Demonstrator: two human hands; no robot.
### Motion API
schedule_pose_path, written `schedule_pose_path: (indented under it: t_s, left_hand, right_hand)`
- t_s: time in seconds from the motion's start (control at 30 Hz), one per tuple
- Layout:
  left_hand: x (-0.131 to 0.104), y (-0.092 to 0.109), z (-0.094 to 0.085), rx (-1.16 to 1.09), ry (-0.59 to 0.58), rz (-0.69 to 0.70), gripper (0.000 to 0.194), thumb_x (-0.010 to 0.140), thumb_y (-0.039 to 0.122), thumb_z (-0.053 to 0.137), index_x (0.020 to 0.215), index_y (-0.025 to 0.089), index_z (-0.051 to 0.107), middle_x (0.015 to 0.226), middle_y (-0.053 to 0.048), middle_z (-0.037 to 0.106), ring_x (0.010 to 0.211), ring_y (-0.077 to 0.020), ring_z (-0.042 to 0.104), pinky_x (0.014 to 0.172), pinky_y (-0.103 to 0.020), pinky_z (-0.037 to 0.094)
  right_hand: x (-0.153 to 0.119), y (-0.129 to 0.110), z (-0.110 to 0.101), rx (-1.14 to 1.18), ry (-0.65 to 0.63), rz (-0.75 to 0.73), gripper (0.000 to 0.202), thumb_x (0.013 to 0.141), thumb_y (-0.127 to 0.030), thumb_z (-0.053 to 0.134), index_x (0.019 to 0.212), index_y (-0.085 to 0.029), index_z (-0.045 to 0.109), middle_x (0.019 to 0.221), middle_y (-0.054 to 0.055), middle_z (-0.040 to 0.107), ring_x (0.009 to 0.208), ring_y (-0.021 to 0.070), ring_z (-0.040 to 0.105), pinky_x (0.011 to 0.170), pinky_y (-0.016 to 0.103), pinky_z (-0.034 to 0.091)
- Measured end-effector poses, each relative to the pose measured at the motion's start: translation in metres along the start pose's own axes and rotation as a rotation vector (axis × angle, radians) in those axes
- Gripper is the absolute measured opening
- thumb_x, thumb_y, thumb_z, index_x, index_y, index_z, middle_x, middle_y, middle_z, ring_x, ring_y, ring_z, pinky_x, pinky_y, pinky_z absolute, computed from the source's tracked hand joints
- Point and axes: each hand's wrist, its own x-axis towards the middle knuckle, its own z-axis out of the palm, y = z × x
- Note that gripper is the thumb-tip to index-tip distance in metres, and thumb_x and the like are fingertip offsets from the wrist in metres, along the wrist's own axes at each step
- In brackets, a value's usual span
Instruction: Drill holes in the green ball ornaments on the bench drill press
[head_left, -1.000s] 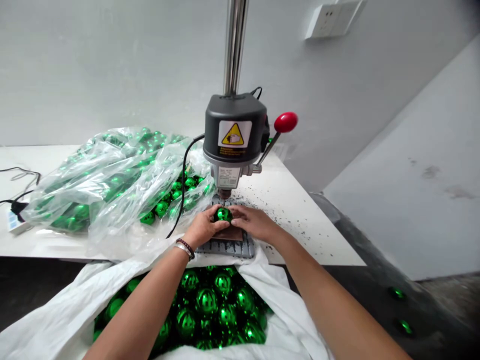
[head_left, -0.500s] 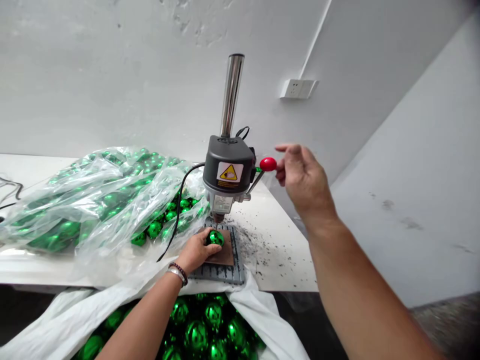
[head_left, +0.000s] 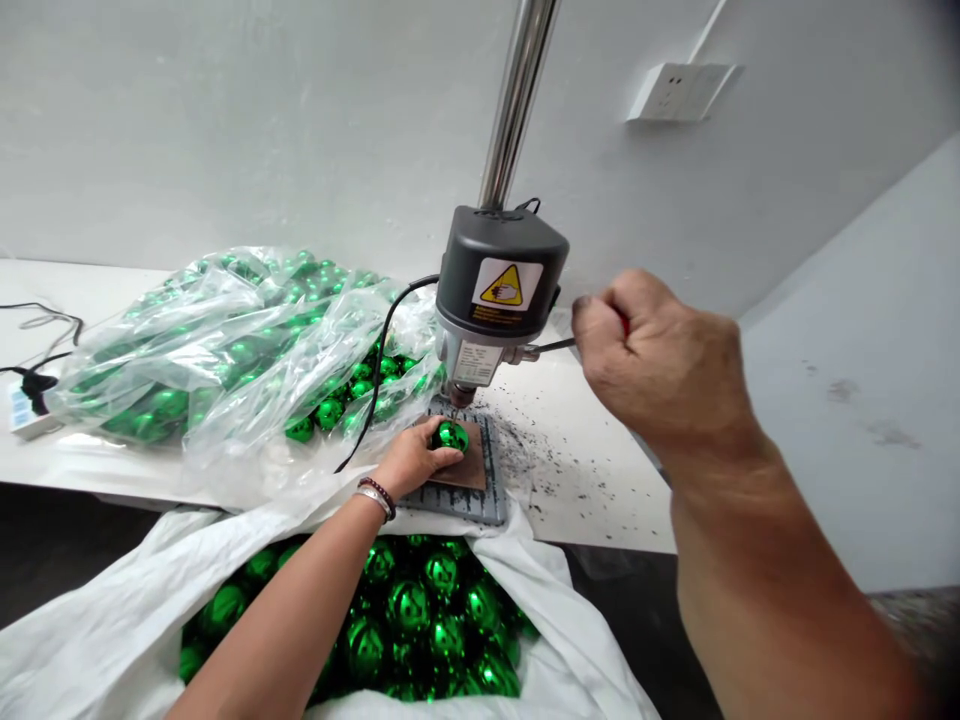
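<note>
My left hand (head_left: 414,458) grips a shiny green bauble (head_left: 453,437) on a brown board (head_left: 472,472), which lies on the ridged base plate (head_left: 489,508) of a small drill press (head_left: 502,270). Just above the bauble is the drill's chuck (head_left: 462,396); the bit looks to reach the bauble's top, though whether it has entered I cannot tell. My right hand (head_left: 664,365) is closed around the knob of the feed lever (head_left: 556,346), with only a sliver of the red knob showing between the fingers.
Clear plastic bags (head_left: 247,340) full of green baubles lie on the white table (head_left: 82,470) at left. Below the table edge, a white sack (head_left: 585,640) holds more green baubles (head_left: 409,605). Dark shavings (head_left: 540,465) are scattered right of the base. A black cable (head_left: 382,350) hangs beside the drill.
My right hand has gone from loose fingers beside the red knob to a fist around it, and the lever has swung lower. The left hand still holds the bauble; the view has shifted.
</note>
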Motion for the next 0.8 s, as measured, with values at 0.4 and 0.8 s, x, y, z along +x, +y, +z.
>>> schedule_pose_path:
  t_s: [0.4, 0.8]
  left_hand:
    - [0.000, 0.001, -0.001, 0.051, -0.010, -0.039, 0.056, 0.073, 0.035, 0.071, 0.126, 0.020, 0.061, 0.094, -0.002, 0.070, 0.085, -0.0201, 0.063, 0.082, -0.030, 0.049]
    - [-0.001, 0.002, -0.001, 0.043, -0.022, -0.027, 0.050, 0.075, 0.035, 0.069, 0.122, 0.020, 0.062, 0.091, 0.000, 0.070, 0.085, -0.0193, 0.062, 0.079, -0.028, 0.048]
  right_hand:
    - [-0.037, 0.014, 0.023, 0.023, 0.145, -0.063, 0.030, 0.087, -0.044, 0.034, 0.076, -0.019, 0.047, 0.065, 0.003, 0.049, 0.058, 0.0101, 0.036, 0.060, 0.025, 0.027]
    - [-0.059, 0.026, 0.053, -0.011, 0.416, -0.262, 0.024, 0.092, -0.034, 0.035, 0.075, -0.019, 0.045, 0.066, 0.004, 0.053, 0.063, 0.0134, 0.045, 0.064, 0.028, 0.034]
